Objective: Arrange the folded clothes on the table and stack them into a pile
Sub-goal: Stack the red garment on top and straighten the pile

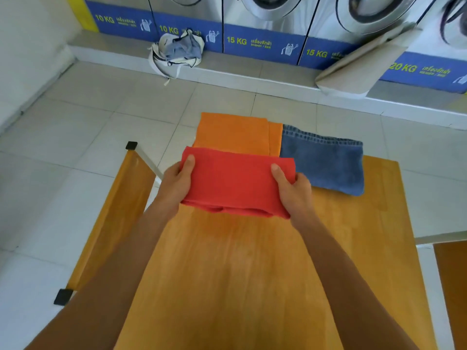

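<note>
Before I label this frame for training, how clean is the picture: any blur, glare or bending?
Head view: wide-angle bending curves the washing machines and floor lines; the far edges look soft, the red cloth and both hands sharp; even daylight, faint sheen on the wooden table, no harsh shadows.

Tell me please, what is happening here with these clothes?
A person holds a folded red cloth with both hands, the left hand and right hand gripping its two ends just above the wooden table. A folded orange cloth and folded jeans lie side by side at the far edge. Nothing is stacked yet.
</note>
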The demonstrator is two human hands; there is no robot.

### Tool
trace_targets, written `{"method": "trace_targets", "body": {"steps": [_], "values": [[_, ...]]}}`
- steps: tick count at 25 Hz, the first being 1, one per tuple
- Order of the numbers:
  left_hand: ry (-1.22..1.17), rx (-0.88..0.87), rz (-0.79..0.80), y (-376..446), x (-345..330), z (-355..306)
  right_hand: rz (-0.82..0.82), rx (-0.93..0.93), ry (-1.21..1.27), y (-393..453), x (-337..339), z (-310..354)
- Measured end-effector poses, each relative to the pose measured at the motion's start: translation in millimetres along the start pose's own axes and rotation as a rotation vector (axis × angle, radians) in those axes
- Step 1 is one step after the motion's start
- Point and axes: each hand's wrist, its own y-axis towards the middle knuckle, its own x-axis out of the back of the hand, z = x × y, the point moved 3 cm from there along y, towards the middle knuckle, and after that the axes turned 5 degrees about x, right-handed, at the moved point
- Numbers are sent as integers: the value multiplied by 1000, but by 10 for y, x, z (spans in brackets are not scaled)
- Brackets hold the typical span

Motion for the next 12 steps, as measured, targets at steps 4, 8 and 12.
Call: {"method": "trace_targets", "body": {"steps": [4, 8, 12], "values": [[35, -142, -25, 836, -58, -882, -56, 166, -59, 824, -109, 715], [82, -158, -73, 1571, -208, -1090, -95, 167, -83, 1430, -279, 804], [457, -59, -138, 1952, -408, -538, -51, 66, -288, 1734, -444, 432]]}}
